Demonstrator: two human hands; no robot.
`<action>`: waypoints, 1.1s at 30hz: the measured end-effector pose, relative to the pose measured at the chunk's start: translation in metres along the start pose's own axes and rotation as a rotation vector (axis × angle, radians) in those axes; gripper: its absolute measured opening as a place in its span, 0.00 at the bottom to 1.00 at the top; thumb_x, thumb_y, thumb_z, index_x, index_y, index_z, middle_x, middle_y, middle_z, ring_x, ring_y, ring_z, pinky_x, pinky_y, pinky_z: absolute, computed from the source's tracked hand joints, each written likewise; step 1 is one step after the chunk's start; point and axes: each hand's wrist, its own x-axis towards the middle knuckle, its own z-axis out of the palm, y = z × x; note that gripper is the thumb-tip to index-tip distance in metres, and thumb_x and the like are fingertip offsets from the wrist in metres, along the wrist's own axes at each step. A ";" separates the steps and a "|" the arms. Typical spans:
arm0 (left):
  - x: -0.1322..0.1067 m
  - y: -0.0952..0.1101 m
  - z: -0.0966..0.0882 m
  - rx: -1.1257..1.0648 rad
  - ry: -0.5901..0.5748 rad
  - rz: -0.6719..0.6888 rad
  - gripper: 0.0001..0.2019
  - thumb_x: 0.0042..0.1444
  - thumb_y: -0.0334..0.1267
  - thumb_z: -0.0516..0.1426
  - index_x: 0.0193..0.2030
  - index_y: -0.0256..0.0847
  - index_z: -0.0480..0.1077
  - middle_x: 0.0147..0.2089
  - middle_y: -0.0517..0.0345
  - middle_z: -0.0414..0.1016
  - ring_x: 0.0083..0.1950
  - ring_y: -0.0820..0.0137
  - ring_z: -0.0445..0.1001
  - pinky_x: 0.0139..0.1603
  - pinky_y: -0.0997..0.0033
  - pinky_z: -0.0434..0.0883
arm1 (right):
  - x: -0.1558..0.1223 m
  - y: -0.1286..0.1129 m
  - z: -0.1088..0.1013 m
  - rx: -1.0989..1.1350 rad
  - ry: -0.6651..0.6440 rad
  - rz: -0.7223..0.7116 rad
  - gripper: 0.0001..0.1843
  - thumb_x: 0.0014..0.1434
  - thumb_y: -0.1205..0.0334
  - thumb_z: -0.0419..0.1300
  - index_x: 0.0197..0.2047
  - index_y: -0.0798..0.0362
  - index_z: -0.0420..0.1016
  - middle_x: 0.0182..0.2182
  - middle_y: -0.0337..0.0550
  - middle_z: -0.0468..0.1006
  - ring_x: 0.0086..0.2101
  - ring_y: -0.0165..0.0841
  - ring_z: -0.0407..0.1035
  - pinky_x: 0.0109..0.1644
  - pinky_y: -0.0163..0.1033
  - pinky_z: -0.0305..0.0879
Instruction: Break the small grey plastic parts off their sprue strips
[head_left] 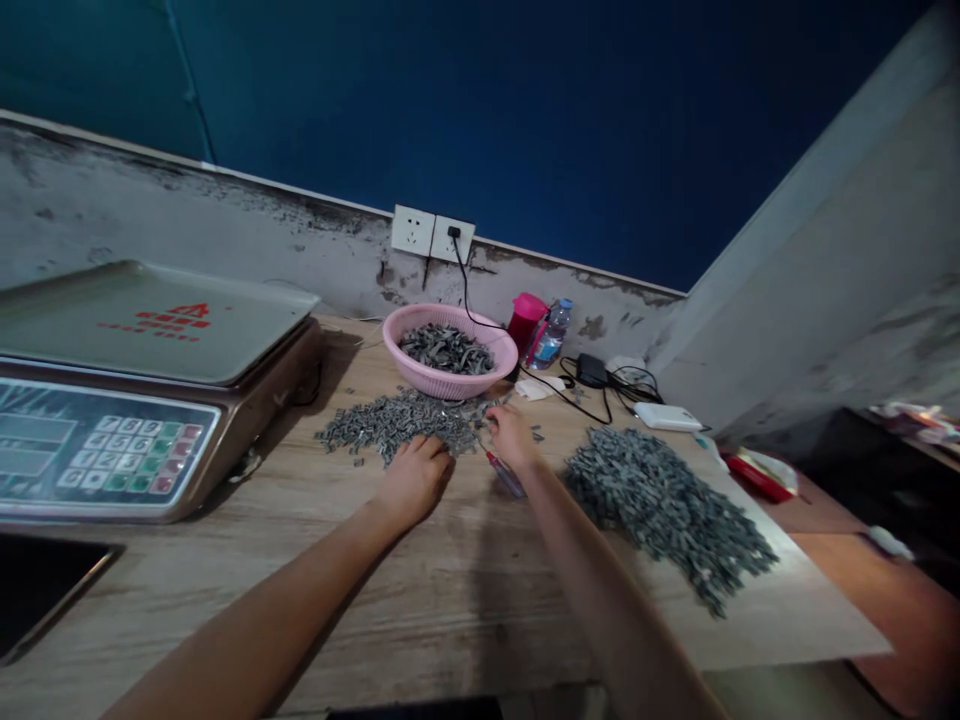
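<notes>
My left hand (418, 480) rests at the near edge of a spread of small grey pieces (390, 418), its fingers curled down and their tips hidden from me. Just right of that spread is my right hand (513, 438), fingertips drawn together by a few loose pieces; whatever they pinch is too small to make out. Beside its wrist, a screwdriver (504, 474) with a red and clear handle lies on the wooden table (420, 600). Behind the spread stands a pink plastic basket (450, 384) holding grey strip-like pieces (448, 349).
A large heap of grey pieces (667, 505) covers the table's right side. On the left stand a digital scale (202, 430) and a dark flat device (52, 585). A red cup (525, 320), water bottle (551, 335), black adapter (592, 370) and white box (667, 416) sit behind.
</notes>
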 end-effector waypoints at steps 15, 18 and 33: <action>0.002 -0.007 0.006 0.020 0.064 -0.049 0.10 0.60 0.34 0.47 0.42 0.37 0.67 0.42 0.48 0.67 0.45 0.61 0.63 0.44 0.62 0.63 | 0.003 0.000 0.008 0.620 0.141 0.215 0.05 0.50 0.61 0.57 0.30 0.53 0.69 0.26 0.39 0.71 0.30 0.32 0.64 0.39 0.38 0.60; 0.002 -0.009 0.005 0.031 0.060 -0.053 0.09 0.59 0.36 0.48 0.39 0.38 0.69 0.42 0.49 0.67 0.45 0.61 0.63 0.45 0.61 0.63 | -0.006 -0.001 0.009 0.844 0.218 0.325 0.14 0.48 0.51 0.59 0.32 0.52 0.66 0.25 0.38 0.70 0.27 0.30 0.65 0.34 0.36 0.63; 0.008 -0.010 -0.002 -0.608 0.241 -0.229 0.08 0.57 0.33 0.50 0.34 0.37 0.70 0.35 0.52 0.72 0.39 0.67 0.68 0.44 0.66 0.65 | -0.057 -0.053 0.005 1.402 0.011 0.529 0.15 0.41 0.56 0.65 0.30 0.53 0.67 0.22 0.34 0.69 0.21 0.24 0.62 0.25 0.31 0.59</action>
